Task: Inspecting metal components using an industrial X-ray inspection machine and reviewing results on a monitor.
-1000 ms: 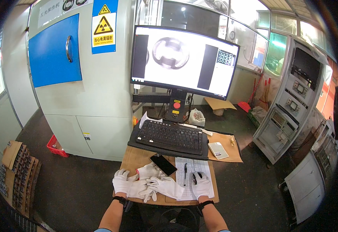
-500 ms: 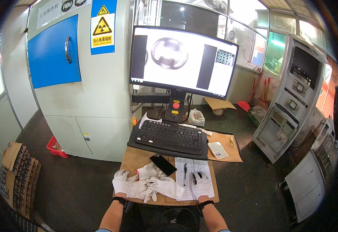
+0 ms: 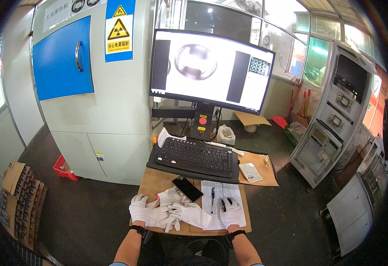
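My left hand (image 3: 139, 209), in a white glove, rests at the left side of the cardboard-topped desk (image 3: 148, 182). It holds nothing that shows; its fingers lie over the surface, beside a pile of loose white gloves (image 3: 188, 214). In a white glove too, my right hand (image 3: 231, 215) is closed over a dark computer mouse (image 3: 223, 205) on a printed sheet (image 3: 236, 190). A black pen (image 3: 212, 195) lies on that sheet, left of the mouse. Above the gloves is a dark phone (image 3: 187, 189). On the monitor (image 3: 194, 95) a grey ring-shaped image appears, somewhat blurred.
Beyond the desk, a black keyboard (image 3: 195, 155) sits on a raised tray with a pale notebook (image 3: 250, 172). A grey cabinet (image 3: 118, 115) with a blue door stands left, near a red crate (image 3: 64, 169). Stacked parts (image 3: 23, 199) are far left; an instrument rack (image 3: 324, 119) stands right.
The ring image on the monitor has become more blurred and shifted slightly. Both hands stay in nearly the same places.
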Demonstrator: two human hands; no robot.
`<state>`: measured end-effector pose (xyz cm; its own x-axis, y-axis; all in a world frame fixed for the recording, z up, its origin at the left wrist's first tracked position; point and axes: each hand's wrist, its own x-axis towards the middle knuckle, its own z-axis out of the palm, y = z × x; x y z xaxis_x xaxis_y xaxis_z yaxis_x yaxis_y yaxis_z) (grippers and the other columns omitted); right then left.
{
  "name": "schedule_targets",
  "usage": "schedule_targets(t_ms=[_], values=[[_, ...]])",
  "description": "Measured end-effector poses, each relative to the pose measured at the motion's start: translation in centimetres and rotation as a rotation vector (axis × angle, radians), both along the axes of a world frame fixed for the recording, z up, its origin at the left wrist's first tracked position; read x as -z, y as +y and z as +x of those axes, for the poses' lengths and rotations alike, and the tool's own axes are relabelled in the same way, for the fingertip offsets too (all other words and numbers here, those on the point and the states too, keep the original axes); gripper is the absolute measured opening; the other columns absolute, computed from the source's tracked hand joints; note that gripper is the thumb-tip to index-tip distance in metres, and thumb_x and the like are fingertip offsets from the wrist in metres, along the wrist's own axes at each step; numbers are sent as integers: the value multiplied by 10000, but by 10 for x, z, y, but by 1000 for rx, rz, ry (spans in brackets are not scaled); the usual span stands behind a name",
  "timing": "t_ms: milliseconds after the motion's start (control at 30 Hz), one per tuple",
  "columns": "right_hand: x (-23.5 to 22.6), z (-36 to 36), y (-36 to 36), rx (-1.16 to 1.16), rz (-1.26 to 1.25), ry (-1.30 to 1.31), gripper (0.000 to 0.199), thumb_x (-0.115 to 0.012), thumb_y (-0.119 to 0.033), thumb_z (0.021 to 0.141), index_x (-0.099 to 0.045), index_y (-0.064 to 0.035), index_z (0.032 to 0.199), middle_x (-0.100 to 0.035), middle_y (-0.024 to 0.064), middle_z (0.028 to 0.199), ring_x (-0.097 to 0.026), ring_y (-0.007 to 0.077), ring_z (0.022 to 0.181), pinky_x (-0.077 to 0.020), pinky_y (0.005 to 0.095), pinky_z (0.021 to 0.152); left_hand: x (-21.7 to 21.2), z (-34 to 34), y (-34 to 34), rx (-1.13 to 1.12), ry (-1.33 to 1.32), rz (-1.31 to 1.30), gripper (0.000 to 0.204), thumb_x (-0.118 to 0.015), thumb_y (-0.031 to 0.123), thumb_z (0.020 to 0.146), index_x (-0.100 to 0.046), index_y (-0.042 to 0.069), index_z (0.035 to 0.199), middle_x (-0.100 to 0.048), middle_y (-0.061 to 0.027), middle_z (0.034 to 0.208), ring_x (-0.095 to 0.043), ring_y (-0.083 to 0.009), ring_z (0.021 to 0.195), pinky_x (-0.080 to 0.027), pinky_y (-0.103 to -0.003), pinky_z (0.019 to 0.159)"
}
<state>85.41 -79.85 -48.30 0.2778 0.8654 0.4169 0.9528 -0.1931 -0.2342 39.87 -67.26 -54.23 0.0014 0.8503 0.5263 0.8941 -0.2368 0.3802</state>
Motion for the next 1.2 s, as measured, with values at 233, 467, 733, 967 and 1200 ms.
schedule_targets(t_ms=[233, 467, 733, 967, 1200], values=[[-4, 0, -4, -5, -8, 21, 538, -844, -296, 929, -862, -188, 1455, -792, 212, 1495, -774, 484, 1211, -639, 578, 1089, -2, -1, 0, 13, 15, 11, 329, -860, 306, 941, -915, 131, 1214, -845, -122, 1377, -753, -424, 1379, -619, -549, 1181], [-7, 0, -4, 1, -33, -18, 565, -831, -335, 921, -855, -209, 1471, -804, 186, 1485, -795, 466, 1189, -662, 585, 1042, 3, 0, 2, 9, -14, 14, 347, -887, 354, 933, -921, 133, 1197, -848, -120, 1375, -749, -421, 1389, -618, -542, 1191], [-4, 0, -4, -19, 0, 7, 530, -836, -301, 929, -859, -204, 1450, -804, 191, 1480, -784, 486, 1172, -646, 589, 1058, 2, 1, 1, -6, -10, 1, 395, -911, 420, 923, -929, 136, 1196, -848, -113, 1391, -746, -406, 1404, -619, -531, 1195], [-4, -2, -5, 11, -10, -19, 518, -828, -319, 930, -861, -208, 1434, -805, 179, 1480, -787, 480, 1166, -651, 587, 1040, 4, -1, 2, -2, -12, -16, 395, -916, 418, 923, -933, 135, 1199, -849, -114, 1399, -747, -407, 1404, -618, -529, 1199], [-1, 0, -2, 3, -16, -34, 530, -816, -351, 936, -864, -223, 1448, -795, 180, 1482, -788, 478, 1138, -662, 602, 984, 3, 0, 3, -7, -6, 5, 373, -920, 400, 925, -931, 127, 1178, -857, -124, 1385, -759, -417, 1381, -624, -537, 1189]])
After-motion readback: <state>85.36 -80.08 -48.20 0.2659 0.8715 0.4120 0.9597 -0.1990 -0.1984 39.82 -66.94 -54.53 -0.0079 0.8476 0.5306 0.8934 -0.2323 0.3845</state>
